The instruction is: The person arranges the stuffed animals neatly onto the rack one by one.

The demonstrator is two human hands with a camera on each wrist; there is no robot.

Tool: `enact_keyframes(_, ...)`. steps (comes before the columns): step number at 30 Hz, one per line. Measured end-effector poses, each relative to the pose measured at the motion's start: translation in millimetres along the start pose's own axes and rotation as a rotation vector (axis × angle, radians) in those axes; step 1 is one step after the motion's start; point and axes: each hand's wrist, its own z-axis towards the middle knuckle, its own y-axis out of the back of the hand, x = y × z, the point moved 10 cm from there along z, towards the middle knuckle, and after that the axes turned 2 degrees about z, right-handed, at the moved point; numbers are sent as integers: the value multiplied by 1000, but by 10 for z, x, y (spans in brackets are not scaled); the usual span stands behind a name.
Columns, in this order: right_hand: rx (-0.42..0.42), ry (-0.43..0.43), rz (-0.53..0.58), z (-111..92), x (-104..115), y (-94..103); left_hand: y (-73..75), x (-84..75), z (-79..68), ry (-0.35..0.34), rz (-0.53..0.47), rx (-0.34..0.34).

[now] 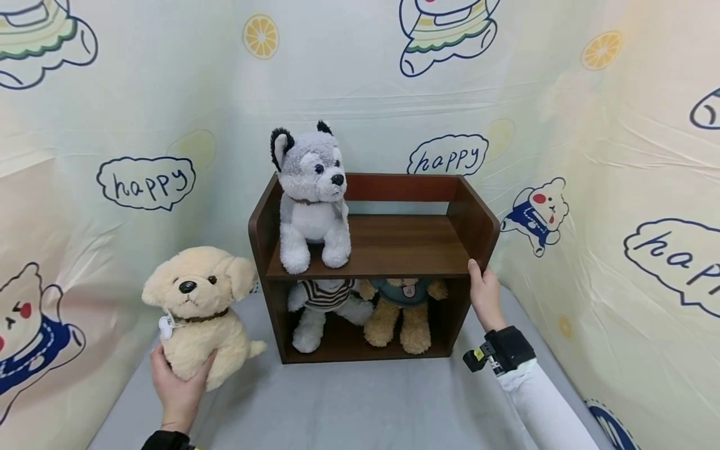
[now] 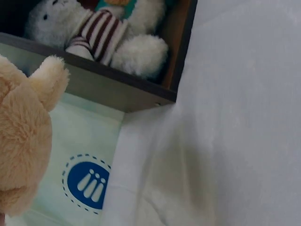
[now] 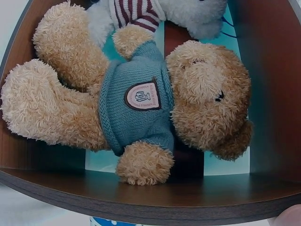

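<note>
My left hand (image 1: pixel 177 394) grips a cream plush dog (image 1: pixel 197 344) low on its body, holding it upright left of a dark brown wooden shelf (image 1: pixel 405 244). The dog wears a dark collar with a white tag; its fur fills the left edge of the left wrist view. My right hand (image 1: pixel 487 297) holds the front edge of the shelf's right side panel, thumb in front. A grey and white plush husky (image 1: pixel 314 228) sits at the left of the upper shelf. Below sit a plush toy in a striped top (image 1: pixel 309 325) and a brown teddy bear (image 3: pixel 136 101) in a teal sweater.
The shelf stands on a grey cloth-covered surface (image 1: pixel 349 406). Printed curtains (image 1: pixel 349 81) with cartoon bears and "happy" bubbles hang behind and at both sides. The upper shelf's board extends to the right of the husky, between raised side panels.
</note>
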Motion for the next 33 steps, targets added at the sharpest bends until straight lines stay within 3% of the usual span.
enact_keyframes(13, 0, 5, 11, 1, 26, -13, 110, -378, -63, 6, -101, 10)
enact_keyframes(22, -7, 10, 13, -6, 24, 5, 121, -596, -146, 77, -180, 30)
enact_keyframes(27, -15, 4, 20, -7, 24, 4, 111, -722, -194, 84, -299, 26)
enact_keyframes(33, -2, 3, 33, -12, 27, -14, 81, -915, -213, 43, -476, 52)
